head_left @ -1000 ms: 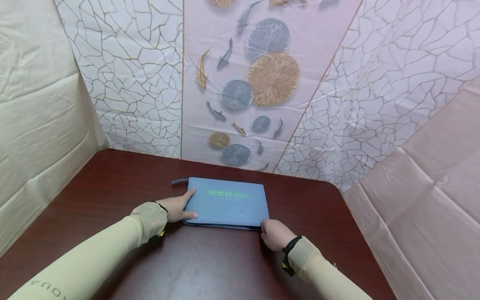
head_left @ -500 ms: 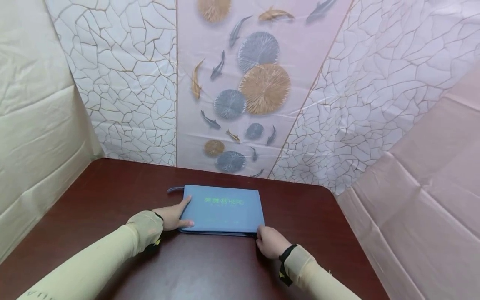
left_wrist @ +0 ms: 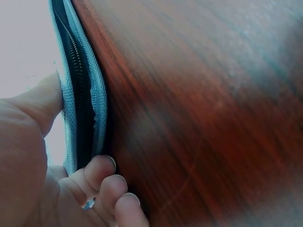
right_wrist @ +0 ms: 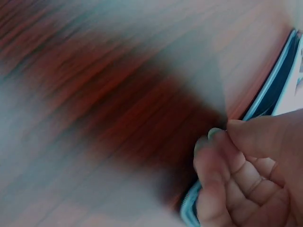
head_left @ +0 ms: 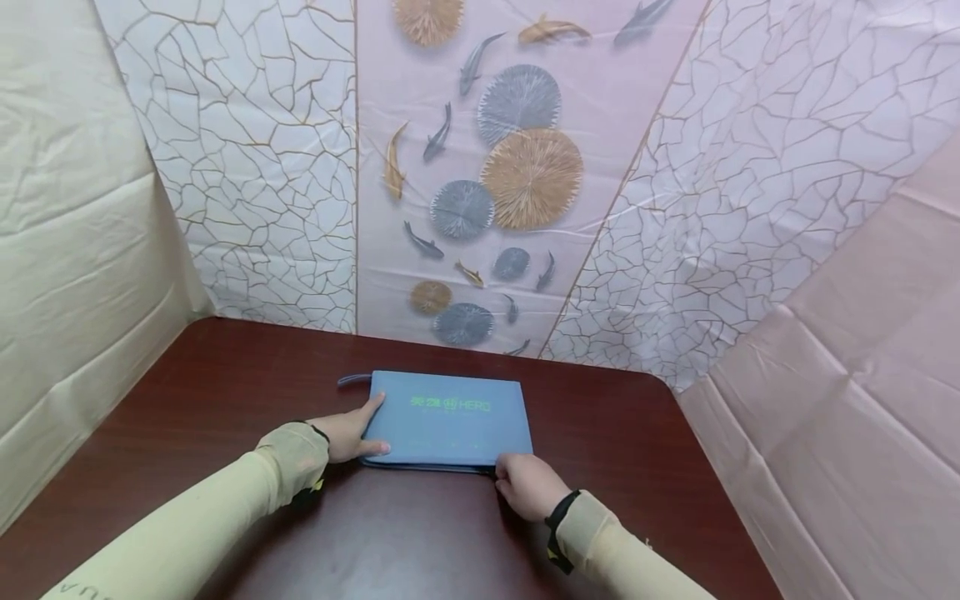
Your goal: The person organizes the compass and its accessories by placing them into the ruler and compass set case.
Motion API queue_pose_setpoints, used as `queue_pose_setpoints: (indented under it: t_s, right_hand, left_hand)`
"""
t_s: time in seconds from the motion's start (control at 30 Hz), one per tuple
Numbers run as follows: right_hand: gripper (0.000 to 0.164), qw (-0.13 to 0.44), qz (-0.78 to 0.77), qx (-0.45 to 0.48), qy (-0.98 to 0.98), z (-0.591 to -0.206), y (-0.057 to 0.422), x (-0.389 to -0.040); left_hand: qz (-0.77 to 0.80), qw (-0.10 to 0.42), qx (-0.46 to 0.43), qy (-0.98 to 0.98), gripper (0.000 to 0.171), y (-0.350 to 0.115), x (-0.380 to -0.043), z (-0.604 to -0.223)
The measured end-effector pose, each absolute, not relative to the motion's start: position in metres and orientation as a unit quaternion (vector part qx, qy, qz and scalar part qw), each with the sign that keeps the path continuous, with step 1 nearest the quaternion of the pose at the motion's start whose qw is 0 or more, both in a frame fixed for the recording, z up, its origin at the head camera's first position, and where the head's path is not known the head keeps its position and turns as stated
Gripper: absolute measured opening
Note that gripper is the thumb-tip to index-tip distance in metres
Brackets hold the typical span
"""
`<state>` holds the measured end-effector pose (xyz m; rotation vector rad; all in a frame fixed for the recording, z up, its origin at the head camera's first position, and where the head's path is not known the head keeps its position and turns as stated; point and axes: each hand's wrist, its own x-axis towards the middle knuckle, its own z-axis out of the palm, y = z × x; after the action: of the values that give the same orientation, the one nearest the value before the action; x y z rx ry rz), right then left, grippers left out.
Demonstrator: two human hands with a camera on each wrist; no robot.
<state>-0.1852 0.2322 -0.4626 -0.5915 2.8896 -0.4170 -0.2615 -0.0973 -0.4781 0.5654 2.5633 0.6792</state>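
Observation:
A flat blue zip document case [head_left: 450, 425] with green lettering lies on the table, a wrist loop [head_left: 354, 379] at its far left corner. My left hand [head_left: 348, 433] holds its left end, thumb on the cover and other fingers low at the edge. Parted zipper edges [left_wrist: 75, 56] show beside that thumb in the left wrist view. At the front edge, right of centre, my right hand [head_left: 531, 485] pinches the zipper, its pull hidden by the fingertips [right_wrist: 220, 137]. Past those fingers the edges of the case [right_wrist: 272, 90] stand apart in the right wrist view.
The dark red-brown wooden table [head_left: 405, 533] is glossy and reaches back to a patterned cloth backdrop [head_left: 465, 250] with fish and round leaf prints. Plain pale cloth [head_left: 82, 275] hangs at the left, more pinkish cloth [head_left: 847, 375] at the right.
My right hand has slid left along the case's front edge from its right corner. The left hand keeps its hold on the left end. The head view has tilted slightly upward.

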Motion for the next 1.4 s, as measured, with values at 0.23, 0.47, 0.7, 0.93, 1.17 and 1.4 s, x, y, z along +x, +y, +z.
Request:
queue_pose_setpoints:
  t_s: [0.23,0.47,0.7,0.93,1.17,1.4]
  right_hand:
    - [0.02,0.06,-0.12,-0.216,0.967,-0.458,0.211,-0.184]
    - [0.017,0.048,-0.107,-0.264,0.957,-0.457,0.17,-0.188]
    - [0.006,0.036,-0.119,-0.254,0.959,-0.464,0.144,-0.187]
    - [0.007,0.036,-0.136,-0.244,0.959,-0.464,0.142,-0.187]
    - [0.014,0.086,-0.187,-0.254,0.945,-0.461,0.158,-0.193]
    - [0.011,0.019,-0.251,-0.137,0.958,-0.452,0.217,-0.227]
  left_hand:
    - [0.253,0.212,0.197,0.923,0.099,-0.098,-0.264,-0.483]
    - [0.263,0.21,0.197,0.921,0.099,-0.099,-0.264,-0.486]
    - [0.269,0.209,0.2,0.919,0.099,-0.098,-0.265,-0.488]
    - [0.271,0.189,0.192,0.924,0.104,-0.103,-0.263,-0.486]
    - [0.265,0.164,0.15,0.938,0.102,-0.099,-0.247,-0.476]
    - [0.186,0.088,0.115,0.972,0.113,-0.065,-0.223,-0.463]
